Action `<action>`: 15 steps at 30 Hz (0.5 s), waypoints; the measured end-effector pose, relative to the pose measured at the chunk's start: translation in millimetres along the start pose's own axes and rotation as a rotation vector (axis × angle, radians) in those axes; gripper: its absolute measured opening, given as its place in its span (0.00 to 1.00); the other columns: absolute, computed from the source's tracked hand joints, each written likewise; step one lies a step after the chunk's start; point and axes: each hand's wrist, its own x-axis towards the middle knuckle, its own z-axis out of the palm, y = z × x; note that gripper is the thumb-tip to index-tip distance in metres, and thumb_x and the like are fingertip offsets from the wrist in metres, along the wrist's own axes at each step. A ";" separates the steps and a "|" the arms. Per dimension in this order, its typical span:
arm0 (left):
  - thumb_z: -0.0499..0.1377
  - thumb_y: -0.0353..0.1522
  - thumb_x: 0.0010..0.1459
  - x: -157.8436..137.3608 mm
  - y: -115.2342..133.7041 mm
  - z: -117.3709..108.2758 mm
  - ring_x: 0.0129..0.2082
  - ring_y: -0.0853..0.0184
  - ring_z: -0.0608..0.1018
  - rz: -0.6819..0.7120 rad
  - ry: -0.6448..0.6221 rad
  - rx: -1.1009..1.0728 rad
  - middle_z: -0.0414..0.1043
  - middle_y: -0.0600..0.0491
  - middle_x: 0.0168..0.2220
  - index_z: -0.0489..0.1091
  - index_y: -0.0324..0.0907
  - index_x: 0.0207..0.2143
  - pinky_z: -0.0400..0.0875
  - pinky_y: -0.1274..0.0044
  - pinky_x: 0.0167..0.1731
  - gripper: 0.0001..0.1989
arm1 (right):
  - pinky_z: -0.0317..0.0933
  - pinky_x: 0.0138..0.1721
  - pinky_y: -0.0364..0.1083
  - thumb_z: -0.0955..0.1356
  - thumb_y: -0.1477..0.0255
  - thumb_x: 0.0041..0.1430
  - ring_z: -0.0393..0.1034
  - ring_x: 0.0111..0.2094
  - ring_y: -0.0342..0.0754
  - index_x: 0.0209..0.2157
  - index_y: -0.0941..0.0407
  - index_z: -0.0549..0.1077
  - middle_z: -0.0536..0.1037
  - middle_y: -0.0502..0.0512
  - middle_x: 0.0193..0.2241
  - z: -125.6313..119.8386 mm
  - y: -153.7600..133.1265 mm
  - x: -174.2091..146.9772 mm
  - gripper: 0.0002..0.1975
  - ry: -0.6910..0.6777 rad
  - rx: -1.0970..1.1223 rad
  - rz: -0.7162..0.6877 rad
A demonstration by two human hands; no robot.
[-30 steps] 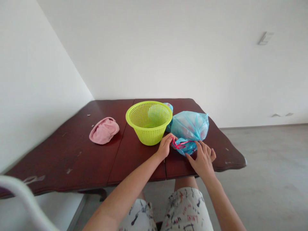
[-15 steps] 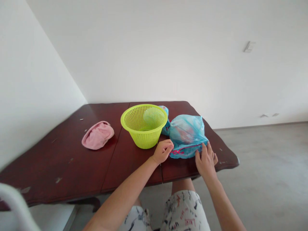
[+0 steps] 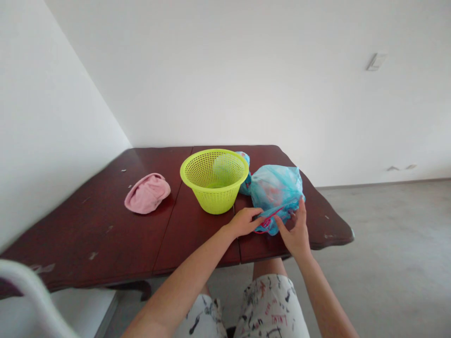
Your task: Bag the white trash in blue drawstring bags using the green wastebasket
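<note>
You sit at a dark red-brown table (image 3: 200,246), its far edge close to a white wall. A translucent blue plastic bag (image 3: 273,183) with a red drawstring (image 3: 269,221) lies on the right part of the table, its mouth toward the near edge and its rounded, filled body lying farther from you. What it holds shows only as pale, reddish shapes.

The mouth lies between your two hands, and neither is plainly nearer. From your left hand (image 3: 244,222) it lies just to the right; from your right hand (image 3: 296,232), to the left and slightly beyond. The bag's longer line seems to run away from you, from the crumpled mouth to the body, while the drawstring slants across that line between your fingers.

Your left fingers reach the mouth's left side with thumb and forefinger close together; whether they pinch plastic or cord, you cannot tell from here. Your right thumb and fingers are spread apart, the thumb at the drawstring and the fingertips against the bag's right side.

Beyond your left hand stands a yellow-green basket (image 3: 215,199), upright, with a second blue bag (image 3: 245,184) partly hidden behind its right side. A pink cloth cap (image 3: 148,193) lies toward the table's left edge, well apart from your hands.
</note>
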 end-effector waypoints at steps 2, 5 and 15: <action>0.60 0.45 0.81 0.9 -0.6 -0.6 0.36 0.62 0.78 -0.006 0.032 -0.039 0.79 0.53 0.34 0.78 0.45 0.37 0.63 0.72 0.39 0.19 | 0.79 0.65 0.64 0.79 0.52 0.72 0.82 0.62 0.62 0.90 0.47 0.48 0.69 0.73 0.80 -2.0 2.6 1.1 0.58 -0.001 0.008 0.012; 0.58 0.46 0.82 2.0 -2.0 -0.8 0.35 0.63 0.74 -0.034 0.101 -0.106 0.74 0.55 0.32 0.74 0.44 0.35 0.61 0.72 0.39 0.21 | 0.76 0.68 0.64 0.77 0.57 0.73 0.80 0.65 0.62 0.88 0.49 0.55 0.70 0.72 0.80 -8.3 5.9 2.0 0.51 0.004 -0.007 -0.008; 0.63 0.56 0.71 11.2 -10.6 2.6 0.31 0.66 0.65 -0.128 0.263 -0.414 0.64 0.58 0.28 0.67 0.45 0.30 0.61 0.73 0.36 0.27 | 0.73 0.61 0.63 0.69 0.67 0.69 0.79 0.54 0.61 0.67 0.53 0.79 0.83 0.63 0.55 -27.6 3.5 3.2 0.27 0.231 -0.132 0.030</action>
